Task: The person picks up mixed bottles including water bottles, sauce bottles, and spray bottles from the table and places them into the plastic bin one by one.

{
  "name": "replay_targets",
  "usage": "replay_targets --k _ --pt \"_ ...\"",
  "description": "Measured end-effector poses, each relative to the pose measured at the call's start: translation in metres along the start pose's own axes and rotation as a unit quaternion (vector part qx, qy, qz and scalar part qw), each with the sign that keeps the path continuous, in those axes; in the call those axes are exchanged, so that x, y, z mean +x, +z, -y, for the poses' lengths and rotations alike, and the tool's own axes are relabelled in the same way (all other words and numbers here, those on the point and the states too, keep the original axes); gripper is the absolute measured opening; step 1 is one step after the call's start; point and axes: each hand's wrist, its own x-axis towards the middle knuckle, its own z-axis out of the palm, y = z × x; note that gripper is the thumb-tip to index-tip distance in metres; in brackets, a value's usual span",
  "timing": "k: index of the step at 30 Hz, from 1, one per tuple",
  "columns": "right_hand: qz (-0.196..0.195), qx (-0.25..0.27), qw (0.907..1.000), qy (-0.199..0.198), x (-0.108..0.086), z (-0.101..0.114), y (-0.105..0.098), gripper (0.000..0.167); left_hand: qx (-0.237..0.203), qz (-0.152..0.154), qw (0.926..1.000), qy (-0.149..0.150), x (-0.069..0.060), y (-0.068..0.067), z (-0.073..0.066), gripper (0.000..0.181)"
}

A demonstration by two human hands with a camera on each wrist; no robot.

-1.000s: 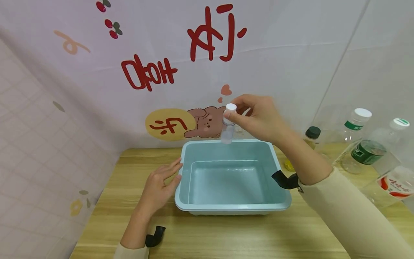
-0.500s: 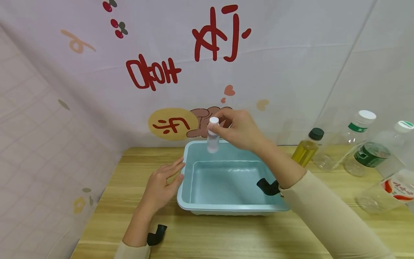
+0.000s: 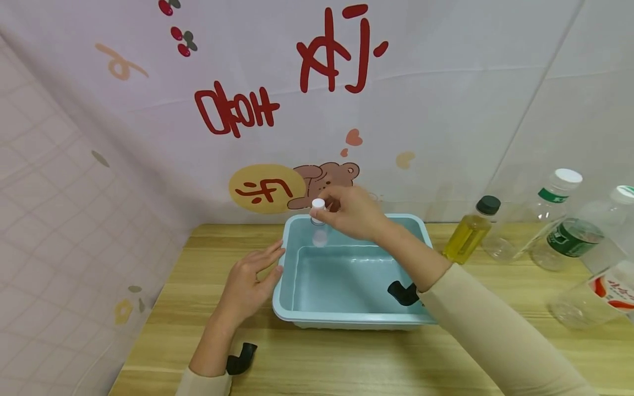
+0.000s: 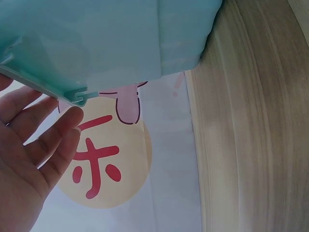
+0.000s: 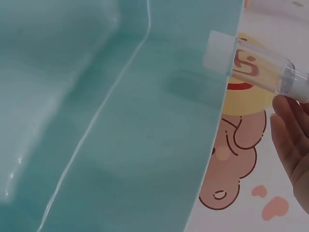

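The basin (image 3: pixel 346 317) leaves room between the small bottle (image 3: pixel 320 238) and its near edge; the left hand (image 3: pixel 250 283) touches the left rim, fingers extended; the right hand (image 3: pixel 355 213) pinches the bottle's top over the far left corner; I can't tell whether the bottle's base touches anything; its long axis runs nearly upright, white cap (image 3: pixel 318 203) uppermost; a red-labelled bottle (image 3: pixel 611 289) is cut off rightward.

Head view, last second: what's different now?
The right hand moved left and down with the small clear bottle, toward the far left corner of the basin. That uncovered more of the yellow bottle at right. Nothing newly gripped or released. Unchanged: bottle held near its white cap, left hand at the basin's left rim.
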Motion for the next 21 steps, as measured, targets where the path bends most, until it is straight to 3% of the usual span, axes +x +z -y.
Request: replay_targets --k 7,21 --pt "0.067 -0.015 0.9976 -0.006 0.002 -0.004 0.007 0.014 0.000 0.001 1.0000 -0.001 0.000 0.001 0.001 0.039" --pt "0.175 -0.077 0.9816 0.000 0.004 -0.020 0.027 0.014 0.004 0.002 1.0000 0.003 0.001 0.000 -0.001 0.038"
